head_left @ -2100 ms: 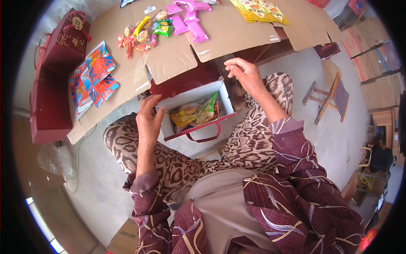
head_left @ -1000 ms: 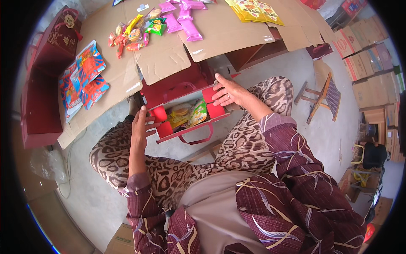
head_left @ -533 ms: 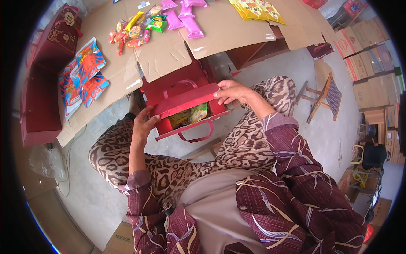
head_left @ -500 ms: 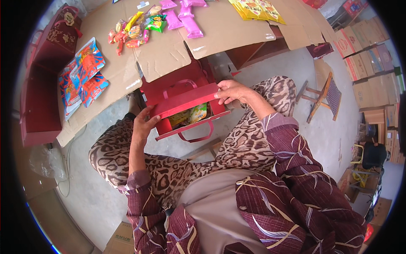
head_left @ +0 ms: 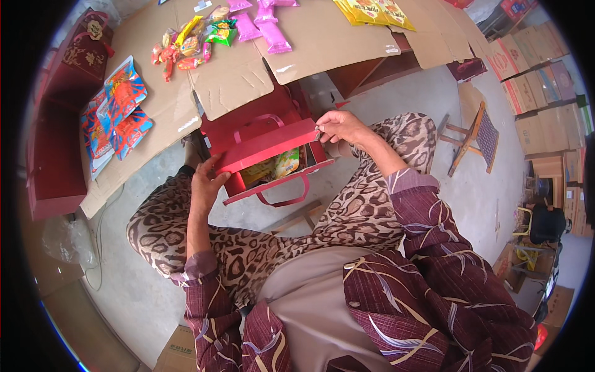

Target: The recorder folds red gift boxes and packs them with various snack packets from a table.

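Between my knees stands a red gift box with ribbon handles. Its top is partly open, and yellow and green snack packets show through the gap. The fingers of my left hand grip the left end of the box's long red flap, the thumb on the near side. At the flap's right end, my right hand pinches the corner between thumb and fingers. One ribbon handle hangs out on the near side; the other lies behind the flap. The bottom of the box is hidden.
Beyond the box is a cardboard-covered table with blue-red snack bags, assorted small sweets, pink packets and yellow bags. A tall red box stands left; a folding stool and stacked cartons are right.
My right hand's fingers have drawn in to a pinch at the flap's corner. The view has shifted slightly; my left hand keeps its place at the flap's left end.
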Motion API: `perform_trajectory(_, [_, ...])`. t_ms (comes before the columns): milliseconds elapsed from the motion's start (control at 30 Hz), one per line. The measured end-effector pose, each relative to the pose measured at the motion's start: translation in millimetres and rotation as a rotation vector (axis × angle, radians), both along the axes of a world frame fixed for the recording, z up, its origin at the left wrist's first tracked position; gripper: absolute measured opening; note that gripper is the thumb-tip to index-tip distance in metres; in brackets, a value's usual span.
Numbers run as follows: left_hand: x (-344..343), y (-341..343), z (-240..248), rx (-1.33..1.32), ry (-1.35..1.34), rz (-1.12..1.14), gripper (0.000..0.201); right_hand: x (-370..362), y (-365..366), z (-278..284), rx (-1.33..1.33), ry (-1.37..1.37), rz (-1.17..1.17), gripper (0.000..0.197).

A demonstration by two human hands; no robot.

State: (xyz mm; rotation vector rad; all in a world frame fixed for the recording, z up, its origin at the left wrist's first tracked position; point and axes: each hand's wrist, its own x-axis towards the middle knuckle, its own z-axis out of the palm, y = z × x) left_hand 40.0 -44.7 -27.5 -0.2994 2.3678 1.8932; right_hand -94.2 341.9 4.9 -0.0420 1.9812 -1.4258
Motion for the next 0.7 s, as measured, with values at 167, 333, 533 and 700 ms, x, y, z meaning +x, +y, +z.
perform_trajectory(167, [1, 0, -7, -0.244, 0.090, 0.023, 0.055, 11, -11, 5, -0.066, 0.258, 0.000, 0.035])
perform_trajectory(333, [0, 12, 3, -0.399, 0.120, 0.025, 0.054, 15, -15, 11, 0.127, 0.435, 0.121, 0.039])
perform_trajectory(533, [3, 22, 11, -0.490, 0.176, 0.062, 0.048, 22, -19, 10, 0.285, 0.833, 0.255, 0.036])
perform_trajectory(700, [3, 25, 5, -0.528, 0.207, 0.083, 0.036, 31, -32, 12, 0.460, 0.952, 0.354, 0.030])
